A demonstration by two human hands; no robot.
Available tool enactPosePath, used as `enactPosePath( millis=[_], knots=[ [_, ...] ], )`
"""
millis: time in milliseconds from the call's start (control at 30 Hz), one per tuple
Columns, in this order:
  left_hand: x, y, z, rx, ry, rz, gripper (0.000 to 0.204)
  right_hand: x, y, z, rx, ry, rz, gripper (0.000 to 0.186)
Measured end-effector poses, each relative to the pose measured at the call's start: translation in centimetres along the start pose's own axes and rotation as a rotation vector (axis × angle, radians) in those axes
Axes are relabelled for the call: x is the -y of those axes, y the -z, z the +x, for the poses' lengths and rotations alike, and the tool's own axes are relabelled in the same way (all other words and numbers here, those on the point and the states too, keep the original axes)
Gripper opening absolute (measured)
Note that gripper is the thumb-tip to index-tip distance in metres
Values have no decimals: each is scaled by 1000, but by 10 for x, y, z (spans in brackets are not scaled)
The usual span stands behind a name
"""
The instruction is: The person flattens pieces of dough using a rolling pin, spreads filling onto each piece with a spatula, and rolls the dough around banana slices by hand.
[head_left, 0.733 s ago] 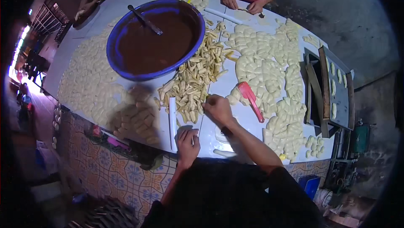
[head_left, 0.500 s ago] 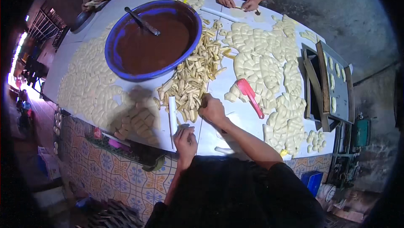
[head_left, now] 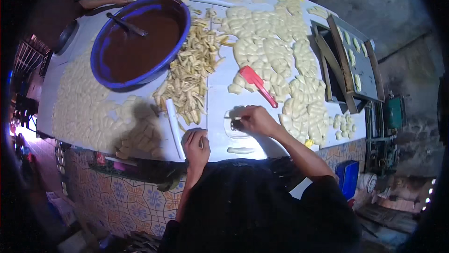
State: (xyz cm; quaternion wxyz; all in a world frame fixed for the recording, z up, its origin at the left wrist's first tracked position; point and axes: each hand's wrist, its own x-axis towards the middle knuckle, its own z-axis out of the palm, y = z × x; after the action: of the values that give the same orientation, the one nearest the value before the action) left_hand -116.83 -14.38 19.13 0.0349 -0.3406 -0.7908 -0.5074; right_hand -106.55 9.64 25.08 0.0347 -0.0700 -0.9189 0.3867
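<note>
My right hand (head_left: pixel 257 121) is closed in a pinch, with a small pale banana piece at its fingertips. It hovers over a thin, flattened, whitish piece of dough (head_left: pixel 237 134) that has a dark brown patch in its middle. Beside it, my left hand (head_left: pixel 196 145) rests with curled fingers at the table's near edge; what lies inside them, if anything, is hidden. A white rod (head_left: pixel 175 129) lies just left of that hand. Beyond both hands spreads a heap of banana strips (head_left: pixel 189 73). A pale, rolled dough stick (head_left: pixel 240 150) lies near the front edge.
A blue basin (head_left: pixel 95 73) of brown paste with a dark-handled utensil (head_left: pixel 126 24) stands left. Dough pieces (head_left: pixel 266 59) cover much of the right side, with a red scraper (head_left: pixel 259 86) on them. Trays (head_left: pixel 367 61) stand far right. Two people work across the table.
My right hand has moved from the banana heap to the flattened dough, carrying a piece. My left hand stays near the rod. The view has shifted, and the person at far left has moved their hands.
</note>
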Motion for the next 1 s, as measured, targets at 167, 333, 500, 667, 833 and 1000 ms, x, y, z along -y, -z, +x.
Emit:
enactPosePath(
  millis=[167, 333, 500, 667, 833, 1000],
  knots=[
    [-15, -21, 11, 292, -177, 30, 15, -18, -32, -33, -49, -536, 707, 23],
    [-26, -45, 6, 458, -328, 71, 27, -33, -35, -69, -176, 67, 9, 19],
    [-18, -61, -2, 405, -370, 196, 15, -46, -66, -75, -143, 51, -35, 17],
    [-23, -77, 18, 186, -176, 110, 24, -27, -40, -31, -419, -151, 239, 21],
    [-17, -79, 22, 269, -176, 248, 20, -54, -49, -34, -336, 7, 32, 31],
    [-28, -67, 19, 316, -252, 273, 38, -60, -55, -46, -296, 115, -78, 31]
  ],
)
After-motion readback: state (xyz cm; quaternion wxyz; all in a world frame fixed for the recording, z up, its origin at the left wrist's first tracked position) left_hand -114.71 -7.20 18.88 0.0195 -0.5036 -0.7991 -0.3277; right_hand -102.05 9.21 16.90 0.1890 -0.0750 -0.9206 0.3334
